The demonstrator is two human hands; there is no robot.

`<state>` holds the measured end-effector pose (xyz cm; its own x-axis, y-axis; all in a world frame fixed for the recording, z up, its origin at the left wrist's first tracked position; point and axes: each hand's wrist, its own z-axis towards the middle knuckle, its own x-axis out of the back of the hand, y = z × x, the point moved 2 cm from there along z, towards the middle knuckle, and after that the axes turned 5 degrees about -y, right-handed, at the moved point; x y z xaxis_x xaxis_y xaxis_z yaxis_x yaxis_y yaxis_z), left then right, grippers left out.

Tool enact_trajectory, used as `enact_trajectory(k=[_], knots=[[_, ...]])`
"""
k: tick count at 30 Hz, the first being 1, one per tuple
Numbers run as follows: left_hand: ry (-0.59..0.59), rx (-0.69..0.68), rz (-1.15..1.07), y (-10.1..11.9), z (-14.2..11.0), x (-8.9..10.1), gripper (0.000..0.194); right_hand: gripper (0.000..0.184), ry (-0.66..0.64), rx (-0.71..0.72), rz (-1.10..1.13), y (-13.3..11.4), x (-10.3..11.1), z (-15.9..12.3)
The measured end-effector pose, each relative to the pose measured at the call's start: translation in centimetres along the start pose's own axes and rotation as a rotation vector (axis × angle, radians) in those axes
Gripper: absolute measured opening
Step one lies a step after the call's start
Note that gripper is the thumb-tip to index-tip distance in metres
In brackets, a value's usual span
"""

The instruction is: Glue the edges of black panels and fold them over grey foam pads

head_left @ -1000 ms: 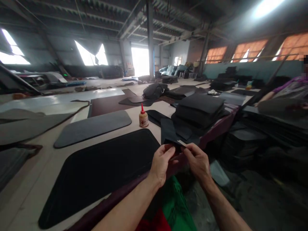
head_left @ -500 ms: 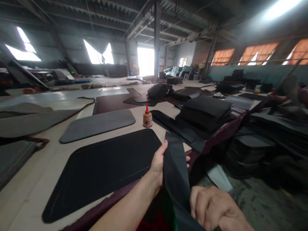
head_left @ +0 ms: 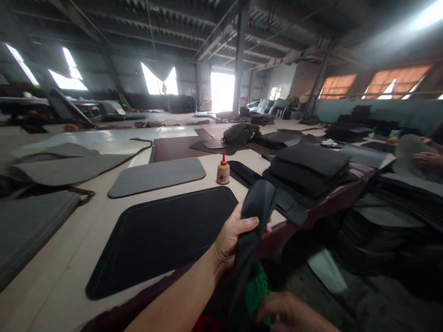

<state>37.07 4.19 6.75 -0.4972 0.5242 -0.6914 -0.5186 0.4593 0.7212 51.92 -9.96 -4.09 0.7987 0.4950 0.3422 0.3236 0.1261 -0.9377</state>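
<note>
My left hand [head_left: 230, 235] is closed around a long black strip of leather-like material [head_left: 254, 216], thumb across its front and fingertips showing at its far edge. The strip's upper end is folded or curled, and its lower part hangs down towards me. Low in the view, my right hand [head_left: 289, 311] is smeared by motion beside the strip's lower end and a patch of green cloth [head_left: 256, 286]; whether it grips anything is unclear. Left of my hands a black rounded mat [head_left: 166, 235] lies flat on the table [head_left: 58, 249].
A glue bottle with a red nozzle [head_left: 223, 171] stands behind the black mat. Beyond lies a grey panel [head_left: 157, 176]. Stacked black sheets [head_left: 308, 166] sit to the right, with more piles [head_left: 384, 226] below. At far right, another person's hand [head_left: 427, 158] is beside a grey piece.
The strip's upper end, flat before, is now curled over, with my left thumb across it. My right hand has moved down and slightly left, uncovering green cloth. The view has swung left.
</note>
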Motion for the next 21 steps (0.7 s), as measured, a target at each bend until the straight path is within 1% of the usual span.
enact_trajectory(k=[1,2,4,5,7,9,12,14,16,18,21], knots=[[0.057,0.002,0.068,-0.2,-0.4,-0.2,0.059,0.026,0.011,-0.056,-0.033,-0.2,0.4,0.1],[0.098,0.036,0.125,-0.5,-0.8,-0.4,0.054,0.031,0.056,-0.094,-0.036,-0.6,0.9,0.2],[0.148,0.122,0.204,-1.4,-1.4,-0.7,0.04,0.038,0.231,-0.11,0.05,-1.7,1.8,0.7],[0.16,0.147,0.22,-1.9,-1.7,-0.8,0.038,0.042,0.335,-0.102,0.133,-2.1,2.1,1.0],[0.156,0.165,0.227,-2.6,-2.2,-1.0,0.04,0.051,0.514,-0.057,0.328,-2.7,2.6,1.7],[0.125,0.151,0.228,-3.1,-2.7,-1.0,0.042,0.055,0.605,0.031,0.493,-3.0,2.7,2.3],[0.059,0.138,0.371,-3.2,-3.5,-0.9,0.04,0.048,0.596,0.164,0.655,-4.1,2.5,3.0],[0.05,0.115,0.485,-3.0,-3.9,-0.5,0.037,0.044,0.554,0.201,0.707,-5.1,2.5,3.2],[0.061,0.091,0.551,-2.7,-4.2,-0.3,0.033,0.045,0.504,0.232,0.707,-6.1,2.5,3.4],[0.071,0.056,0.574,-2.4,-4.4,-0.2,0.028,0.041,0.51,0.235,0.632,-6.8,2.8,3.4],[0.088,0.035,0.573,-2.5,-4.5,-0.2,0.024,0.025,0.635,0.194,0.372,-7.3,3.3,3.3]])
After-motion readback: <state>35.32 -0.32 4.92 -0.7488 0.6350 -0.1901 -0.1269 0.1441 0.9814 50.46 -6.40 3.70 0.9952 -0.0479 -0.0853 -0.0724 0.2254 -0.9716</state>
